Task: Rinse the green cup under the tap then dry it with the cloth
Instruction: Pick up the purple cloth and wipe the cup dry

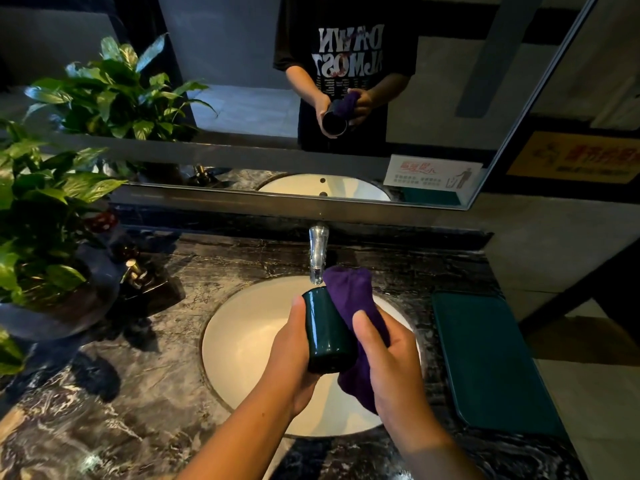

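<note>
Over the white sink (242,341), my left hand (294,355) grips the dark green cup (325,330), which is tilted with its mouth pointing away from me. My right hand (388,355) holds a purple cloth (349,292) against the cup's right side, thumb on top of the cloth. The cloth's upper end sticks up past the cup, and its lower end hangs below my palm. The chrome tap (318,251) stands just behind the cup; no water is seen running from it.
A dark marble counter (138,393) surrounds the sink. A green tray (491,358) lies at the right. Potted leafy plants (41,216) and a brass-topped soap dispenser (135,271) stand at the left. A mirror (242,64) behind the tap reflects me.
</note>
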